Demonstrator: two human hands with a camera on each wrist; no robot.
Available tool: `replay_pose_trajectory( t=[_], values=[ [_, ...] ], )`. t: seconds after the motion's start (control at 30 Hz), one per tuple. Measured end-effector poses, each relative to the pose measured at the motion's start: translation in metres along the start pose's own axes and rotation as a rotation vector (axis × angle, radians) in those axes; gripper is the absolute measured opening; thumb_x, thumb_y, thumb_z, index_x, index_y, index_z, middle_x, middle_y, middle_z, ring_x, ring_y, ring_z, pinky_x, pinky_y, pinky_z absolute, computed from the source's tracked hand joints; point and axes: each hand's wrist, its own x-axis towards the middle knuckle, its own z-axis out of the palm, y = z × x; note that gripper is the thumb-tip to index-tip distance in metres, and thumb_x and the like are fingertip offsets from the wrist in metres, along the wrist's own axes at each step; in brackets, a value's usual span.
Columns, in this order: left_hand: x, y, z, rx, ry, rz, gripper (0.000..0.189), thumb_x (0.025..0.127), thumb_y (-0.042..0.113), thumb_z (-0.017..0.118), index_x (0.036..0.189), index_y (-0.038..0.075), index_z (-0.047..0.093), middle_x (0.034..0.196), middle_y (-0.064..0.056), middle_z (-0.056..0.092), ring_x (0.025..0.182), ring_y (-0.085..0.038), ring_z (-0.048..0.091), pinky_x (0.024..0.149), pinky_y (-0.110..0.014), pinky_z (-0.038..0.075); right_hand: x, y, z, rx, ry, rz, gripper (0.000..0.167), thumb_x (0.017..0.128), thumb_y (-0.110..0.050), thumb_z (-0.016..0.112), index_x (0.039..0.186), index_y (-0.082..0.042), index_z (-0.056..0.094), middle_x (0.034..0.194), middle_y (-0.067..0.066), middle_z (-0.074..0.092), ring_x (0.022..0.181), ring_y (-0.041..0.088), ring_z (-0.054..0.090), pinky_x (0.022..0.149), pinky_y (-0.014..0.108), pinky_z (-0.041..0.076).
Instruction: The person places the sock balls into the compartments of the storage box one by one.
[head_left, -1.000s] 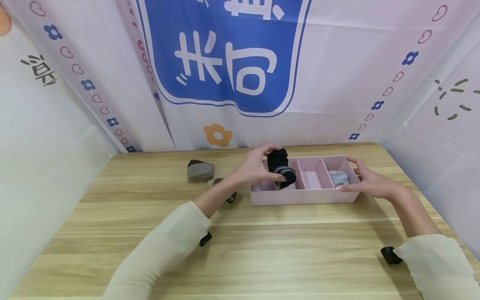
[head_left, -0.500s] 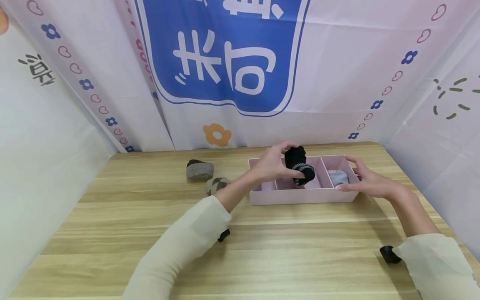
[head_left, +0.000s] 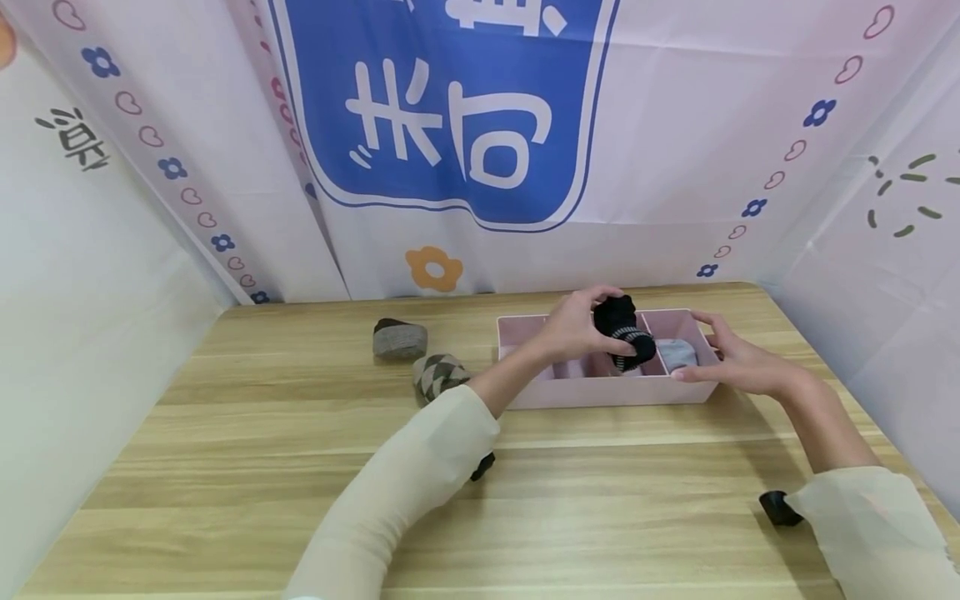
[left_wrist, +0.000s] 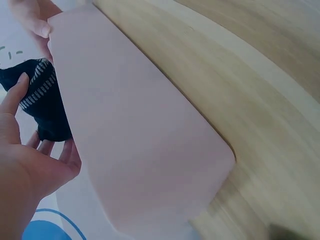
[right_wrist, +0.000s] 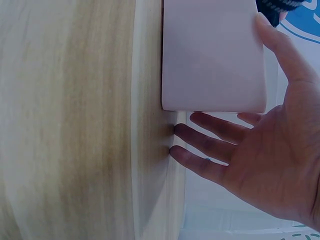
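Note:
My left hand (head_left: 581, 332) pinches a rolled black sock (head_left: 617, 317) with white stitched bands between thumb and fingers. It holds the sock over the third compartment from the left of a pink divided box (head_left: 592, 393). At the box's right end, my right hand (head_left: 750, 362) grips the corner, thumb on the front rim and fingers at the end wall. Inside the rightmost compartment lies a pale grey-blue rolled sock (head_left: 677, 354). The left wrist view shows the black sock (left_wrist: 47, 107) behind the box's outer wall (left_wrist: 135, 115), which hides the compartments.
Left of the box, a grey rolled sock (head_left: 400, 340) with a dark top and a checkered rolled sock (head_left: 437, 377) lie on the wooden table (head_left: 247, 467). The left forearm partly covers the checkered one. A printed cloth (head_left: 660, 192) hangs behind the table.
My left hand has carried the black sock rightward along the box, from its left part to the third compartment. More of the checkered sock now shows. The right hand and box stay put.

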Motion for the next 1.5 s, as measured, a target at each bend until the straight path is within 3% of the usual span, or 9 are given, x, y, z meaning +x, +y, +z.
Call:
replay_pose_trajectory(
  t=[0.2, 0.5, 0.77, 0.97, 1.2, 1.33, 1.5],
  values=[
    [0.005, 0.000, 0.008, 0.008, -0.010, -0.026, 0.079, 0.074, 0.023, 0.095, 0.143, 0.011, 0.058, 0.133, -0.011, 0.065, 0.110, -0.015, 0.059, 0.089, -0.021, 0.048, 0.000, -0.001, -0.001, -0.003, -0.007, -0.001, 0.111, 0.094, -0.036, 0.073, 0.162, -0.003, -0.008, 0.154, 0.046, 0.022, 0.141, 0.063, 0.024, 0.106, 0.080, 0.027],
    [0.008, -0.005, 0.015, 0.029, -0.025, -0.047, 0.079, 0.072, 0.023, 0.096, 0.141, 0.008, 0.060, 0.127, -0.011, 0.067, 0.104, -0.013, 0.060, 0.087, -0.017, 0.047, 0.000, -0.001, 0.000, 0.019, -0.007, -0.014, 0.109, 0.095, -0.033, 0.073, 0.161, -0.002, -0.008, 0.150, 0.042, 0.034, 0.137, 0.057, 0.036, 0.108, 0.074, 0.032],
    [0.013, -0.007, 0.022, 0.291, -0.103, -0.013, 0.080, 0.075, 0.037, 0.094, 0.142, 0.009, 0.059, 0.118, -0.003, 0.068, 0.103, -0.012, 0.059, 0.085, -0.018, 0.047, -0.002, -0.002, -0.001, 0.011, -0.001, -0.021, 0.109, 0.094, -0.033, 0.073, 0.162, -0.002, -0.008, 0.149, 0.043, 0.034, 0.137, 0.057, 0.035, 0.108, 0.074, 0.033],
    [0.014, -0.006, 0.027, 0.379, -0.119, -0.037, 0.080, 0.078, 0.041, 0.092, 0.144, 0.013, 0.058, 0.123, -0.002, 0.067, 0.109, -0.013, 0.059, 0.089, -0.023, 0.049, -0.001, 0.000, 0.000, 0.017, -0.005, -0.026, 0.108, 0.095, -0.033, 0.072, 0.162, -0.003, -0.008, 0.149, 0.042, 0.035, 0.137, 0.055, 0.037, 0.108, 0.073, 0.033],
    [0.013, -0.005, 0.026, 0.374, -0.132, -0.046, 0.086, 0.078, 0.041, 0.092, 0.150, 0.015, 0.053, 0.140, -0.005, 0.063, 0.125, -0.016, 0.058, 0.103, -0.030, 0.048, -0.002, 0.000, 0.000, 0.016, -0.007, -0.016, 0.109, 0.095, -0.033, 0.072, 0.162, -0.003, -0.008, 0.150, 0.042, 0.035, 0.138, 0.056, 0.037, 0.109, 0.075, 0.032],
    [0.012, -0.005, 0.024, 0.299, -0.149, -0.047, 0.086, 0.080, 0.035, 0.091, 0.152, 0.013, 0.050, 0.147, -0.011, 0.059, 0.134, -0.019, 0.055, 0.110, -0.033, 0.045, -0.002, 0.000, 0.000, 0.016, -0.009, -0.014, 0.109, 0.095, -0.034, 0.072, 0.161, -0.002, -0.008, 0.150, 0.042, 0.034, 0.136, 0.056, 0.037, 0.108, 0.075, 0.032],
    [0.008, -0.006, 0.015, 0.188, -0.175, 0.010, 0.079, 0.084, 0.022, 0.089, 0.150, 0.003, 0.050, 0.148, -0.017, 0.057, 0.138, -0.024, 0.054, 0.113, -0.025, 0.041, -0.001, 0.000, 0.000, 0.007, -0.007, -0.009, 0.109, 0.094, -0.033, 0.072, 0.161, -0.002, -0.008, 0.150, 0.043, 0.034, 0.136, 0.056, 0.037, 0.108, 0.075, 0.032]
  ],
)
